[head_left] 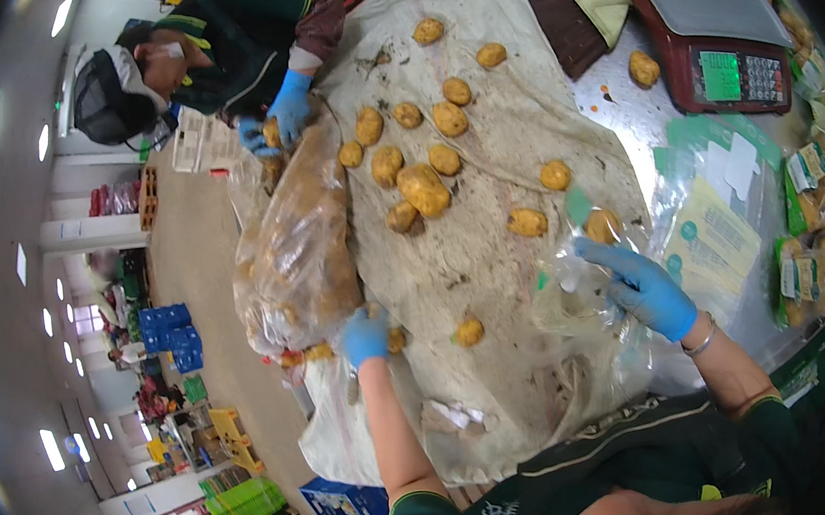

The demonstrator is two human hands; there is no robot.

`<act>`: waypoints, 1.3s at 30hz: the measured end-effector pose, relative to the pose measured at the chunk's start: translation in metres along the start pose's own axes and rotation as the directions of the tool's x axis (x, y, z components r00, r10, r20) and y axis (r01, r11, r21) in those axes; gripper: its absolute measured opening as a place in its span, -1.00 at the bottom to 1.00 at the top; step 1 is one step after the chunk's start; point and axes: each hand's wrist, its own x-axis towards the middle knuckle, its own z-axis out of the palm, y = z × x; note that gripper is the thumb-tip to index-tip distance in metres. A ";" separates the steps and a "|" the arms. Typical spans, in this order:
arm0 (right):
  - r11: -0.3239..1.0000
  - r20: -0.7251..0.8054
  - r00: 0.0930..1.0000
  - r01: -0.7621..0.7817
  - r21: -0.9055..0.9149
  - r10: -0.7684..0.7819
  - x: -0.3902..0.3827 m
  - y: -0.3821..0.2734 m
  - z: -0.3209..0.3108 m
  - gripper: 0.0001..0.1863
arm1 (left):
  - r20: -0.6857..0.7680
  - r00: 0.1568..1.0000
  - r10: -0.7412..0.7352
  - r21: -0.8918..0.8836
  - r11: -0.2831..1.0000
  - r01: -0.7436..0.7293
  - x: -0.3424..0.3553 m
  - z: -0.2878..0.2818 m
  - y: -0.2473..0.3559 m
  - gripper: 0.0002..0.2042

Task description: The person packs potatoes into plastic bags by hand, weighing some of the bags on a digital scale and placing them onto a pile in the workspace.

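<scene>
My gloved left hand (365,336) is at the cloth's left edge, beside a large clear plastic sack of potatoes (297,260). Its fingers look curled and slightly blurred; what they hold, if anything, I cannot make out. A small potato (396,340) lies just right of it, another (468,330) farther right. My gloved right hand (645,285) grips a clear plastic bag (571,286) with green print. At the bag's far end is a potato (602,226); I cannot tell if it is inside. Several loose potatoes (424,190) are scattered over the soiled pale cloth (507,293).
Across the sack, a co-worker's blue-gloved hands (292,107) hold a potato. At far right stand a red digital scale (729,63) and a single potato (644,68). Flat printed bags (707,237) lie near filled potato bags (822,275). Blue crates (349,511) stand at lower left.
</scene>
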 end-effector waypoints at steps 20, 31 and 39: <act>0.984 0.177 0.984 -0.004 -0.178 0.036 0.038 -0.003 0.036 -0.42 | 0.264 0.944 -0.197 0.279 0.953 0.120 0.312 0.064 -0.043 -0.31; 0.949 -0.012 0.998 -0.067 -0.309 0.067 -0.002 -0.008 0.045 -0.25 | 0.415 0.899 -0.143 0.754 0.607 -0.251 -0.035 0.216 -0.022 -0.44; 0.994 -0.209 0.974 0.098 0.051 -0.086 -0.008 -0.019 -0.018 -0.34 | 0.444 0.887 0.124 0.551 0.743 -0.379 -0.059 0.261 0.029 -0.52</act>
